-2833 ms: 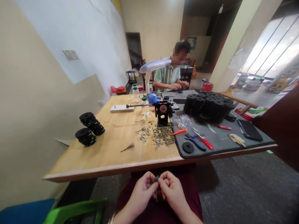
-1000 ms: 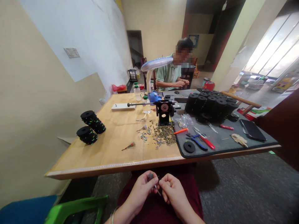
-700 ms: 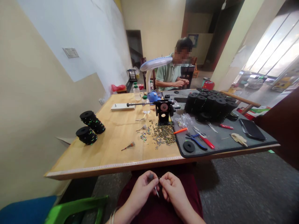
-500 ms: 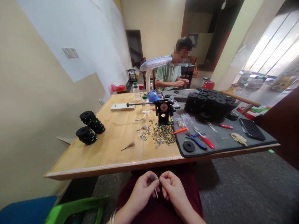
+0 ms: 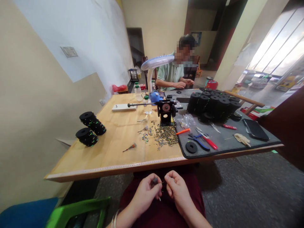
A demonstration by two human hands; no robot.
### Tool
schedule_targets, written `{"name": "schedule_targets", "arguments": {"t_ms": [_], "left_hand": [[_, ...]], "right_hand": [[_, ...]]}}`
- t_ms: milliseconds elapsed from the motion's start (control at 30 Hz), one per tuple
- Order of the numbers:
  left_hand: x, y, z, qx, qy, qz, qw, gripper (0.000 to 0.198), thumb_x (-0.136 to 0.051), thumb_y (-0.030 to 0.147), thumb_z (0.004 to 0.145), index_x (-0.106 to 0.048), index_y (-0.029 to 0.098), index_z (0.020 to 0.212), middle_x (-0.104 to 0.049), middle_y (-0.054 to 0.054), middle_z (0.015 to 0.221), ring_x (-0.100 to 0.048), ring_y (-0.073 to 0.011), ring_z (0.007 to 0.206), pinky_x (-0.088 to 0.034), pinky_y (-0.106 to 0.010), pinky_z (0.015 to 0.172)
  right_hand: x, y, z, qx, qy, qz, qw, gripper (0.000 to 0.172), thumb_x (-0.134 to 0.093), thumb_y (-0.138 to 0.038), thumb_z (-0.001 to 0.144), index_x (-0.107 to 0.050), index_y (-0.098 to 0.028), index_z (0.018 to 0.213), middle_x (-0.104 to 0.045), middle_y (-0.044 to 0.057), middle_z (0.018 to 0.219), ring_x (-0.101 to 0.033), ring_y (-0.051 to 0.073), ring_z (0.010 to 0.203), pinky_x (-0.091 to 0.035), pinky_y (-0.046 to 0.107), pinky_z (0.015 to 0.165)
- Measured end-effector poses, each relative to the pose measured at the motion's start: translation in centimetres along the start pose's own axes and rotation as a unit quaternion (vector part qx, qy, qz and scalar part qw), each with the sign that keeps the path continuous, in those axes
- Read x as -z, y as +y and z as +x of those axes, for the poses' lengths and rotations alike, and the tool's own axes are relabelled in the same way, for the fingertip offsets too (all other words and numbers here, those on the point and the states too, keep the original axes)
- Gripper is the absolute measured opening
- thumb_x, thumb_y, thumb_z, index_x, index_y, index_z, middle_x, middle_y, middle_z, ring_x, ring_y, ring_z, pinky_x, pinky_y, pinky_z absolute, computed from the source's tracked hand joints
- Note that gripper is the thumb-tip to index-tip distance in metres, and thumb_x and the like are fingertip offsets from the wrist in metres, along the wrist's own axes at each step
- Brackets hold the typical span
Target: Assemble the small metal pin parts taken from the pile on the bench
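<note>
Over the dark red cloth on the lap, my left hand (image 5: 148, 191) is closed on a small dark object (image 5: 155, 180), and a thin light tip pokes out below its fingers. Close beside it on the right, my right hand (image 5: 176, 187) is pinched; what lies between its fingertips is too small to make out. Both hands are below the table's front edge. On the wooden table (image 5: 95, 161) lie many small metal pieces (image 5: 166, 135), in front of a black winding device (image 5: 166, 109) with a long rod pointing left.
Two black foam rolls (image 5: 86, 136) stand at the table's left. On the grey mat (image 5: 223, 142) are many black rolls (image 5: 211, 104), blue-handled pliers (image 5: 200, 142) and a phone-like black slab (image 5: 256, 129). A lamp (image 5: 156, 62) rises behind; a person (image 5: 169, 74) sits across. A green stool (image 5: 78, 209) is lower left.
My right hand has moved slightly up and away from my left hand, widening the gap between the fingertips. The person across has spread their hands a little apart.
</note>
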State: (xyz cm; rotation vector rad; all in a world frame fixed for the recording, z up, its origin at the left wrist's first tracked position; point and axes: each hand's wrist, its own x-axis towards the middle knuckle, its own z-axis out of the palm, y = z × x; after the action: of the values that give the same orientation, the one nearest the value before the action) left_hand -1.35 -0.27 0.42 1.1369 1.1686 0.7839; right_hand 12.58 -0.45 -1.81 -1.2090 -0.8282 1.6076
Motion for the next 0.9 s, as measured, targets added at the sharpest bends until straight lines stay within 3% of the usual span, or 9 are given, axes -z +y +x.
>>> {"name": "schedule_targets", "arguments": {"t_ms": [167, 300, 533, 767, 900], "left_hand": [[0.1, -0.5, 0.2, -0.022, 0.018, 0.029, 0.999, 0.001, -0.052, 0.016, 0.068, -0.052, 0.017, 0.069, -0.049, 0.005, 0.051, -0.042, -0.0094, 0.048, -0.036, -0.021, 0.048], [0.1, -0.4, 0.1, -0.054, 0.045, 0.070, 0.995, 0.007, -0.055, 0.019, 0.069, -0.056, 0.015, 0.064, -0.047, 0.004, 0.056, -0.039, -0.0100, 0.053, -0.033, -0.022, 0.052], [0.3, 0.2, 0.0, -0.052, 0.044, 0.063, 0.996, 0.014, -0.063, 0.028, 0.071, -0.063, 0.015, 0.067, -0.058, 0.000, 0.060, -0.047, -0.0127, 0.058, -0.037, -0.023, 0.058], [1.0, -0.1, 0.2, -0.063, 0.060, 0.014, 0.996, 0.020, -0.062, 0.036, 0.077, -0.063, 0.016, 0.079, -0.060, -0.002, 0.073, -0.052, -0.0143, 0.066, -0.040, -0.022, 0.059], [1.0, -0.3, 0.3, -0.059, 0.072, 0.015, 0.996, 0.023, -0.061, 0.038, 0.078, -0.062, 0.015, 0.081, -0.059, -0.001, 0.073, -0.050, -0.0132, 0.062, -0.039, -0.021, 0.055]], "right_hand": [[-0.2, -0.1, -0.2, 0.023, -0.002, -0.033, 0.999, 0.042, -0.064, -0.058, 0.072, -0.047, -0.019, 0.070, -0.039, -0.012, 0.036, -0.024, 0.004, 0.034, -0.016, 0.018, 0.037], [-0.3, 0.0, -0.2, 0.027, -0.019, -0.046, 0.998, 0.041, -0.063, -0.057, 0.073, -0.046, -0.019, 0.070, -0.040, -0.012, 0.037, -0.027, 0.004, 0.035, -0.018, 0.018, 0.038], [-0.2, -0.1, -0.2, 0.010, -0.063, -0.020, 0.998, 0.040, -0.064, -0.055, 0.072, -0.047, -0.019, 0.074, -0.040, -0.011, 0.044, -0.026, 0.005, 0.039, -0.018, 0.019, 0.040], [-0.2, -0.7, -0.6, 0.039, -0.070, -0.169, 0.982, 0.015, -0.059, -0.023, 0.069, -0.048, -0.018, 0.059, -0.040, -0.008, 0.047, -0.030, 0.006, 0.044, -0.022, 0.021, 0.045], [-0.4, -0.5, -0.8, 0.046, -0.064, -0.185, 0.980, 0.011, -0.051, -0.017, 0.065, -0.043, -0.021, 0.058, -0.039, -0.010, 0.043, -0.030, 0.006, 0.040, -0.022, 0.020, 0.041]]}}
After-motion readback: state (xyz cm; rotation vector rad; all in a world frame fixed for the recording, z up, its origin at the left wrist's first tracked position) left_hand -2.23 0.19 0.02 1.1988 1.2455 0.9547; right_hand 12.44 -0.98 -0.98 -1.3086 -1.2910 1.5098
